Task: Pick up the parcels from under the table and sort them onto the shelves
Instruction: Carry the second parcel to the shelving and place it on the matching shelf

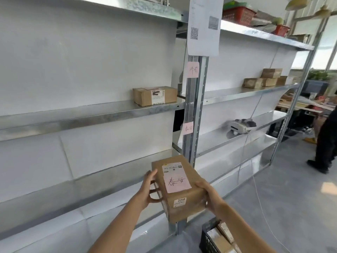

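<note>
I hold a brown cardboard parcel [179, 189] in front of the metal shelving, low in the middle of the view. It carries a pink handwritten note, a shipping label and a small sticker reading 2259. My left hand [149, 189] grips its left side and my right hand [207, 195] grips its near right corner. One more brown parcel [155, 95] lies on the left bay's shelf [73, 115], beside the upright post. Several brown parcels [264, 79] are stacked on the right bay's shelf at the same height.
Pink notes [193, 69] [187, 127] are stuck on the central post [196, 106]. A white headset [238, 126] with a trailing cable lies on a lower right shelf. A black crate [217, 236] with parcels stands on the floor at my right. A person [326, 143] stands at far right.
</note>
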`<state>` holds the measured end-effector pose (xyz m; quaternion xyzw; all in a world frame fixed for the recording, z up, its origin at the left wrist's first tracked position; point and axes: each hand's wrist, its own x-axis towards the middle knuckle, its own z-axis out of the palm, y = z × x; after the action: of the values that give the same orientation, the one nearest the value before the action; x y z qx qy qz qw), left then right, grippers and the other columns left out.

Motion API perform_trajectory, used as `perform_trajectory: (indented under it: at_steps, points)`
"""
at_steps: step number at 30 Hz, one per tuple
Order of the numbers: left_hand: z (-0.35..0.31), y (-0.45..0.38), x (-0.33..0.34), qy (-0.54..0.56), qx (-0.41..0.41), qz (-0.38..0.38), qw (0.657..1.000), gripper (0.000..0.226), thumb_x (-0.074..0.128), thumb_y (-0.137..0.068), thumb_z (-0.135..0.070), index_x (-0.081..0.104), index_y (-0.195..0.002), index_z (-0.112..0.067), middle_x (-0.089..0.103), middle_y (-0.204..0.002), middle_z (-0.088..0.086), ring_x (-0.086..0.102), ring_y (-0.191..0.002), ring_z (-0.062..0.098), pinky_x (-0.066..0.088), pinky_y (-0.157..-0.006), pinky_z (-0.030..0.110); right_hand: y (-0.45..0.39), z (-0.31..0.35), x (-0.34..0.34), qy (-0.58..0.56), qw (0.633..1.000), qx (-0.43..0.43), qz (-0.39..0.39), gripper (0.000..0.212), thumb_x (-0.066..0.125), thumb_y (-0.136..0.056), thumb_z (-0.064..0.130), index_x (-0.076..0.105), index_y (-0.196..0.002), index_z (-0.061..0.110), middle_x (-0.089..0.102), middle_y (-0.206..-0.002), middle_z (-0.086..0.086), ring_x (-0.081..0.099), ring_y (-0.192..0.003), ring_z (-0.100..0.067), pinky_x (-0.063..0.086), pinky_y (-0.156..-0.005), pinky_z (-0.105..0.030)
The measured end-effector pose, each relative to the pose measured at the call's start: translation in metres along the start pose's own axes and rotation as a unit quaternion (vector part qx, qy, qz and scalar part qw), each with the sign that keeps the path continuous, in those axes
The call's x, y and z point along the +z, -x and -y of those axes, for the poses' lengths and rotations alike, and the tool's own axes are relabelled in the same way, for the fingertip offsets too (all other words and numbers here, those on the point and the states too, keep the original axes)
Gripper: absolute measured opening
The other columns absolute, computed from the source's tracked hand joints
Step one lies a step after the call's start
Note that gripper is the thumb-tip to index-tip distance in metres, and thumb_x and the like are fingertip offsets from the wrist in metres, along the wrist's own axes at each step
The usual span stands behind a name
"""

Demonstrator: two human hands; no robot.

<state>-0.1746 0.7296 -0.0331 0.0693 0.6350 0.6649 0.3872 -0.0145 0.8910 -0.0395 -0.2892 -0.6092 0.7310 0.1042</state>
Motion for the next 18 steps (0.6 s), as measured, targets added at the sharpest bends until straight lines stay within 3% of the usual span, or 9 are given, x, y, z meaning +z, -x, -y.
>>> perform_trajectory:
  at_steps: [2,5,8,10,12,15,18]
  points:
    - [-0.008,-0.018,-0.009,0.030,-0.005,-0.036,0.999,0.063,0.056,-0.078,-0.063,0.042,-0.129,-0.030,0.051,-0.130,0.011,0.054,-0.112,0.033,0.057,-0.071,0.048,-0.030,0.009,-0.012,0.026,0.999,0.015,0.030,0.076,0.066,-0.045,0.057,0.059,-0.111,0.021,0.069,-0.102,-0.008,0.063,-0.095,-0.024,0.049,-0.076,-0.035]
    - [-0.015,-0.044,-0.023,0.055,-0.032,-0.064,0.996,0.053,0.057,-0.078,-0.062,0.057,-0.114,-0.023,0.056,-0.120,0.007,0.055,-0.102,0.027,0.055,-0.076,0.046,-0.073,0.021,-0.017,0.042,0.995,0.043,0.083,0.082,0.067,-0.045,0.058,0.058,-0.115,0.017,0.067,-0.106,-0.010,0.063,-0.096,-0.025,0.050,-0.080,-0.036]
    - [-0.020,-0.074,-0.036,0.067,-0.046,-0.093,0.992,0.059,0.056,-0.079,-0.060,0.053,-0.123,-0.020,0.056,-0.122,0.007,0.055,-0.106,0.031,0.055,-0.082,0.052,-0.120,0.033,-0.005,0.059,0.995,0.028,0.082,0.054,0.060,-0.072,0.057,0.058,-0.113,0.023,0.063,-0.112,-0.009,0.058,-0.103,-0.023,0.047,-0.090,-0.040]
    - [-0.022,-0.099,-0.043,0.074,-0.045,-0.154,0.984,0.060,0.050,-0.083,-0.059,0.050,-0.125,-0.016,0.059,-0.116,0.012,0.058,-0.102,0.033,0.054,-0.085,0.052,-0.154,0.037,0.009,0.075,0.995,0.010,0.057,0.045,0.047,-0.090,0.049,0.052,-0.124,0.020,0.057,-0.117,-0.009,0.053,-0.110,-0.025,0.042,-0.098,-0.045]
    - [-0.024,-0.123,-0.047,0.088,-0.047,-0.208,0.973,0.065,0.049,-0.080,-0.062,0.051,-0.124,-0.015,0.063,-0.111,0.015,0.060,-0.096,0.034,0.054,-0.086,0.054,-0.185,0.038,0.022,0.101,0.993,0.021,0.053,0.062,0.043,-0.091,0.054,0.035,-0.140,0.017,0.049,-0.133,-0.011,0.046,-0.124,-0.031,0.037,-0.107,-0.049]
    - [-0.027,-0.159,-0.049,0.143,-0.048,-0.249,0.957,0.062,0.048,-0.079,-0.063,0.050,-0.121,-0.017,0.061,-0.119,0.015,0.057,-0.107,0.039,0.052,-0.087,0.055,-0.219,0.037,0.042,0.056,0.991,0.086,0.085,0.083,0.050,-0.084,0.062,0.011,-0.148,0.027,0.028,-0.153,-0.012,0.031,-0.138,-0.039,0.027,-0.111,-0.057]
    - [-0.031,-0.184,-0.044,0.182,-0.027,-0.283,0.941,0.047,0.046,-0.085,-0.058,0.049,-0.114,-0.022,0.059,-0.118,0.012,0.057,-0.110,0.038,0.052,-0.083,0.051,-0.250,0.031,0.049,0.066,0.989,0.074,0.113,0.104,0.063,-0.060,0.074,0.020,-0.145,0.032,0.039,-0.146,-0.005,0.041,-0.131,-0.032,0.039,-0.106,-0.053]
